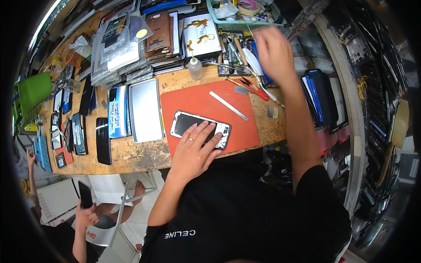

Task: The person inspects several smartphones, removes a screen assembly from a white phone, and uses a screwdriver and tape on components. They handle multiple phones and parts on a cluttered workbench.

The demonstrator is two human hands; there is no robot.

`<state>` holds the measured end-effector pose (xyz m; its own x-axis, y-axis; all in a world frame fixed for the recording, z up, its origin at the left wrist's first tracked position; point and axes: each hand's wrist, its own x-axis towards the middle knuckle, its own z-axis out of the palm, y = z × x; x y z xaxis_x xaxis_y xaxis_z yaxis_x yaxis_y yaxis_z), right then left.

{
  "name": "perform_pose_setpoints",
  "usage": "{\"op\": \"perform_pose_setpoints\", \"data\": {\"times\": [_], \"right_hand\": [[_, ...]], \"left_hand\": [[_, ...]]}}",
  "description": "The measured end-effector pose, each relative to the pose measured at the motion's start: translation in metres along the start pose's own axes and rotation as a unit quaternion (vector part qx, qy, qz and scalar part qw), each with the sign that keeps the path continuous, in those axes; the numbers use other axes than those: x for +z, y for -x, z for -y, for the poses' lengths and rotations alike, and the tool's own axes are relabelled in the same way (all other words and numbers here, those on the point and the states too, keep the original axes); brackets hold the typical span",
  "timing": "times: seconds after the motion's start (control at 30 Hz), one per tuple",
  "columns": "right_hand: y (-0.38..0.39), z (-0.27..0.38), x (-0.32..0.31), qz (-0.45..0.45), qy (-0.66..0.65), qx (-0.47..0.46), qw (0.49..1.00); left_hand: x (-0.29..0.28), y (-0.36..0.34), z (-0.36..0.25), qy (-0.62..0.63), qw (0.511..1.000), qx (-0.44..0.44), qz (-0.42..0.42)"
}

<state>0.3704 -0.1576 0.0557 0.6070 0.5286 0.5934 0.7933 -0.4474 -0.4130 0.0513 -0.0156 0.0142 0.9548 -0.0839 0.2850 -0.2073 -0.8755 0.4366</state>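
Note:
My left hand (195, 149) lies with fingers apart on an opened phone (177, 125), which has a dark middle and pale frame and rests on a red-orange mat (232, 101). A thin metal strip (228, 106) lies on the mat above the phone. My right hand (274, 52) is raised over the back right of the bench, fingers curled on a thin tool (248, 28) beside the teal basket (243, 24). Below it are red-handled cutters (258, 92) and several hand tools (237, 52). A squeeze bottle (195, 70) stands behind the mat.
A metal tray (145, 111), several phones (104, 140) and stacked bubble-wrapped parts (118, 57) cover the bench's left and back. Dark racks (372, 131) stand at the right. At lower left, another person's hand (85, 217) holds a black phone beside a white chair (105, 188).

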Motion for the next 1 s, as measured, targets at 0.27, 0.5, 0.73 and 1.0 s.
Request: {"op": "perform_pose_setpoints", "data": {"times": [0.27, 0.5, 0.73, 1.0], "right_hand": [[-0.145, -0.102, 0.075, 0.236, 0.197, 0.191, 0.932], [-0.116, -0.048, 0.029, -0.109, 0.145, 0.153, 0.971], [0.086, 0.086, -0.019, 0.219, -0.584, 0.214, 0.752], [0.126, 0.143, -0.012, 0.251, -0.592, 0.200, 0.739]], "left_hand": [[0.006, 0.014, 0.012, 0.054, 0.979, -0.020, -0.197], [0.010, 0.017, 0.017, 0.057, 0.978, -0.037, -0.199], [-0.001, 0.005, 0.009, 0.207, 0.942, -0.118, -0.234], [-0.010, -0.030, 0.011, 0.588, 0.774, -0.196, -0.128]]}}
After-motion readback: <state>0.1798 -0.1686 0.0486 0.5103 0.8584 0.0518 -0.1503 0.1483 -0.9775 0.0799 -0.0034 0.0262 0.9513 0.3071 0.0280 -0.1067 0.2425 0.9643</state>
